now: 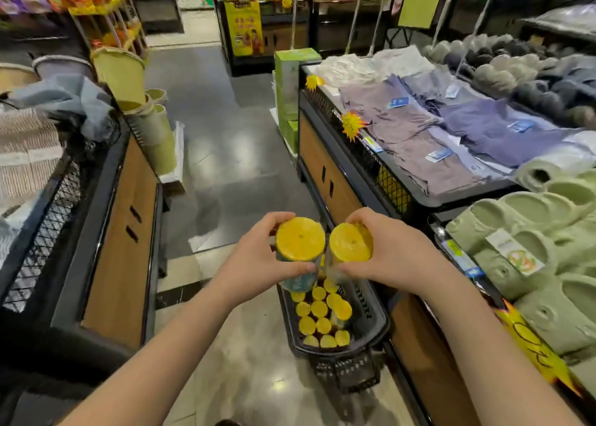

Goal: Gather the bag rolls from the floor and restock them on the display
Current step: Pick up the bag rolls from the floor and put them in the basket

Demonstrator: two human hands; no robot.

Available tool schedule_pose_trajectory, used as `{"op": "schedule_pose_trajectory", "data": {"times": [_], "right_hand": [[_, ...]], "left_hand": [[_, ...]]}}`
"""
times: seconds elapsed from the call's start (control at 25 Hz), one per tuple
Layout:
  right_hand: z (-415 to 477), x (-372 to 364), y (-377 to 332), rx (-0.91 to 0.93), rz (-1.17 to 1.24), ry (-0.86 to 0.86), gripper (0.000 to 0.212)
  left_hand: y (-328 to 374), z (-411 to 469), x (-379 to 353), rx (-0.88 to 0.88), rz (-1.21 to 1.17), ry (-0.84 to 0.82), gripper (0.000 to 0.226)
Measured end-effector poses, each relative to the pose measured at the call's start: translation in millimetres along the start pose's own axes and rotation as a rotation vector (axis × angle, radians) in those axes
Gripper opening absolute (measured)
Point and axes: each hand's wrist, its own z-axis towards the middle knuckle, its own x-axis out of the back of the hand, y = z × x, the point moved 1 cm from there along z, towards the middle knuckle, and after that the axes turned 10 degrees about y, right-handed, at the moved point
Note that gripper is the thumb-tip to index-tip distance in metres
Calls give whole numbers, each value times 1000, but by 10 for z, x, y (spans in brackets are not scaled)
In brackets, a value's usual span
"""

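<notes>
Bag rolls are the yellow things here, and two of them are up in the air, one in each hand. On the far left is a display stand (119,248) with a wood front and a black wire side. Next comes the left hand (254,264). Its fingers and thumb are curled round the left roll (300,239), which stands upright with its round yellow end facing up. Just beside it is the right roll (351,242), held the same way by the right hand (396,251), with fingers wrapped round its side. The two rolls are close, but I cannot tell if they touch.

Under both hands a black basket (377,316) sits on the shiny floor (232,167), near the foot of the stand on the right. Many more rolls (319,309) stand packed inside it, ends up. Further right is a table of folded shirts (451,129), and nearer, a heap of green slippers (532,232).

I think this is the carrying step, with two rolls in the hands and lots left in the basket. I cannot see the spot where bag rolls belong. The next move needs a turn to that display, a firm hold on both rolls, and then setting them down neatly so they do not roll off
</notes>
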Motion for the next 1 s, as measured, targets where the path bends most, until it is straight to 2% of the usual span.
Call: {"op": "schedule_pose_trajectory", "data": {"times": [0.2,0.32,0.44,0.56,0.8,1.0], "right_hand": [[820,-424,328,-82,17,-60,72],[1282,-753,447,-152,30,-93,71],[1784,-1266,663,-236,2,-127,65],[2115,-1841,991,-292,-37,-185,70],[2494,-3679,2011,-351,-56,-223,74],[2392,-5030,2667,-438,6,-173,65]], "left_hand": [[-547,991,-221,-50,169,-115,96],[-955,1532,-365,-60,170,-217,82],[-1555,2099,-585,-11,170,-322,81],[-2095,2486,-859,75,194,-379,85],[-3695,2782,-2060,139,263,-437,90],[-4832,2789,-3121,85,493,-472,83]]}}
